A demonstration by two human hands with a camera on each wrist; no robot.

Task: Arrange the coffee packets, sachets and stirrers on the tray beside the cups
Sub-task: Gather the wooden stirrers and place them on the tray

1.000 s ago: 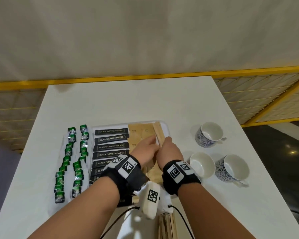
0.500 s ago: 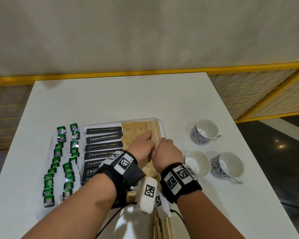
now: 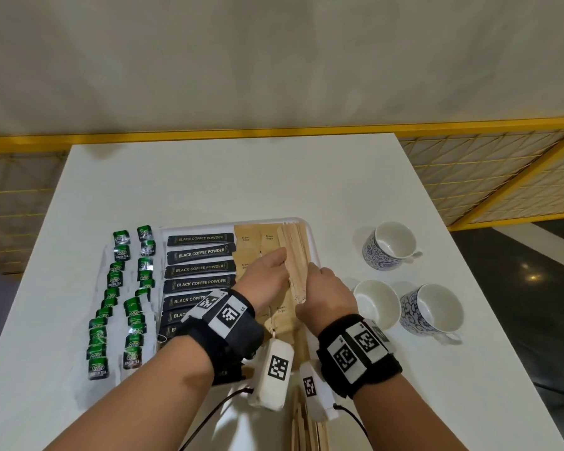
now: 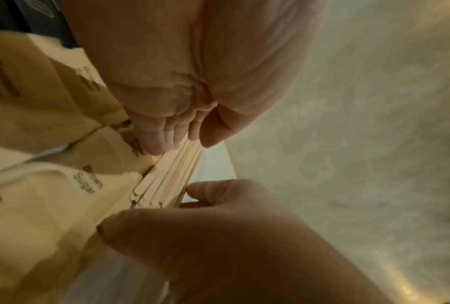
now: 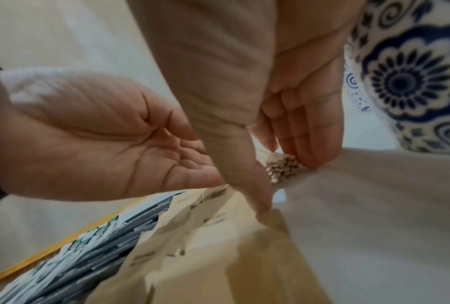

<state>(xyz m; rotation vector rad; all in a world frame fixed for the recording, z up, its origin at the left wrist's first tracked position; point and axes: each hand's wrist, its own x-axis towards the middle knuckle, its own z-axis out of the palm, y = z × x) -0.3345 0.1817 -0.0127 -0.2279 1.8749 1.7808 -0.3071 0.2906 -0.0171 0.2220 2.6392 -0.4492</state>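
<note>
On the white tray (image 3: 209,223) lie a column of black coffee powder packets (image 3: 201,253), brown sugar sachets (image 3: 246,242) and a bundle of wooden stirrers (image 3: 295,252) along the right side. My left hand (image 3: 267,278) pinches the bundle from the left, fingers on its side and thumb across it, as the left wrist view shows at the stirrers (image 4: 171,176). My right hand (image 3: 326,291) holds the near end of the stirrers (image 5: 283,168) between thumb and fingers. The sachets under my hands are partly hidden.
Three cups stand right of the tray: a patterned cup (image 3: 391,245), a white cup (image 3: 376,302) and another patterned cup (image 3: 432,309). Two columns of green tea bags (image 3: 121,284) lie left of the tray. More loose stirrers (image 3: 306,428) lie near the table's front edge.
Both hands stay at the stirrer bundle on the tray. They have parted a little, and the bundle's near end now shows between them.
</note>
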